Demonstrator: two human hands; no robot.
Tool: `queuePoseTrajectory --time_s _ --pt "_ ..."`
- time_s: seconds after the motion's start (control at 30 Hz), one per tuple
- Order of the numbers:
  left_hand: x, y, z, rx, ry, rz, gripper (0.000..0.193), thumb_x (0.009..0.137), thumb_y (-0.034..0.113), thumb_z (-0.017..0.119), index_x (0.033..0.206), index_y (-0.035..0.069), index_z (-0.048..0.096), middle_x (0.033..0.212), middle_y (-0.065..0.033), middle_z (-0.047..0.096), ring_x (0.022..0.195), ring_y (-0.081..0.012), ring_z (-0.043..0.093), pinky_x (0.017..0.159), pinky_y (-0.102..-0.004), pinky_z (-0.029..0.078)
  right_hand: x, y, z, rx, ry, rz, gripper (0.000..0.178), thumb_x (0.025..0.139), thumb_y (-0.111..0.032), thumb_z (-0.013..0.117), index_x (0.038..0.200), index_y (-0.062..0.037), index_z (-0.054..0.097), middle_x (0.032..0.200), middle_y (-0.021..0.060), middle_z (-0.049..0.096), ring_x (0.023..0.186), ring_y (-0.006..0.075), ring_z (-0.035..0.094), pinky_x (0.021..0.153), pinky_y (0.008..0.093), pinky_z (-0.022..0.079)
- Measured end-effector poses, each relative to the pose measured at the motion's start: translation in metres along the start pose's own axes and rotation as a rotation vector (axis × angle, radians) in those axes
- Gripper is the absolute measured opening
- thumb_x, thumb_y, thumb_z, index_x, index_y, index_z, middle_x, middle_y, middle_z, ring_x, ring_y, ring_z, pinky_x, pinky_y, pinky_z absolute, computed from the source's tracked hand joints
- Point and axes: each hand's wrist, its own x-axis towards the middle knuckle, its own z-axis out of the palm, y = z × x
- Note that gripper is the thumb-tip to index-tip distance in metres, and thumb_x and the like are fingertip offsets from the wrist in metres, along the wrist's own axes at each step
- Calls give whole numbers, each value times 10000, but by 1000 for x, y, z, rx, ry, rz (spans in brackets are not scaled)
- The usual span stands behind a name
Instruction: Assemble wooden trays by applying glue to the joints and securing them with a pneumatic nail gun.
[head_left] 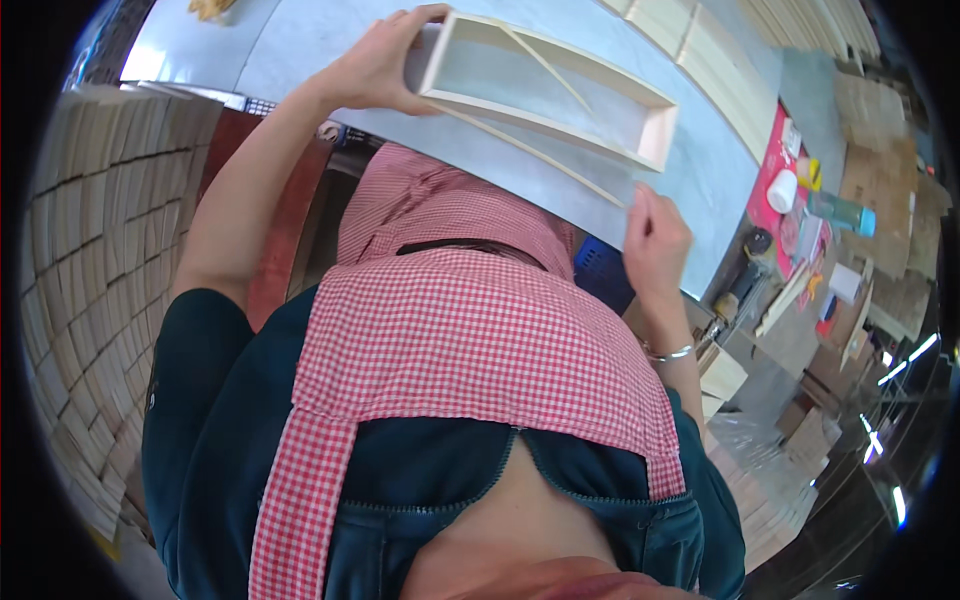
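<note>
A long, shallow pale wooden frame (657, 138) lies on the grey tabletop in front of me. My left hand (385, 62) is closed around its left end, fingers at the far corner and thumb at the near one. A thin wooden strip (540, 154) slants along the near side of the frame, from beside my left thumb toward my right hand (657, 240). The right fingers are curled together in a pinch at the strip's right end; the exact contact is small. Inside the frame's outline, a second thin strip (545, 66) lies diagonally.
Pale boards (715, 75) lie along the table's far right. Beyond the right edge are a white roll (782, 191), a bottle with a blue cap (845, 214) and cluttered small items. Stacked wooden pieces (110, 230) rise at the left. A blue crate (600, 270) stands below the table edge.
</note>
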Motion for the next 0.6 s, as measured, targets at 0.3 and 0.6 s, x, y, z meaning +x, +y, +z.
queuePoseTrajectory --time_s 0.3,0.6 --pt "3 -16 11 14 17 37 1160 551 199 945 1549 158 355 1321 -96 572 1120 -275 544 1060 -396 434 55 95 -18 45 -49 220 541 871 1 644 1403 -13 544 1073 93 611 674 158 520 631 274 457" --pt "-2 1 8 211 4 58 955 714 184 836 1549 157 373 1391 -130 551 1170 -319 545 1096 -436 449 34 96 24 420 32 72 585 818 102 608 1391 22 520 1249 121 577 974 216 611 862 304 527"
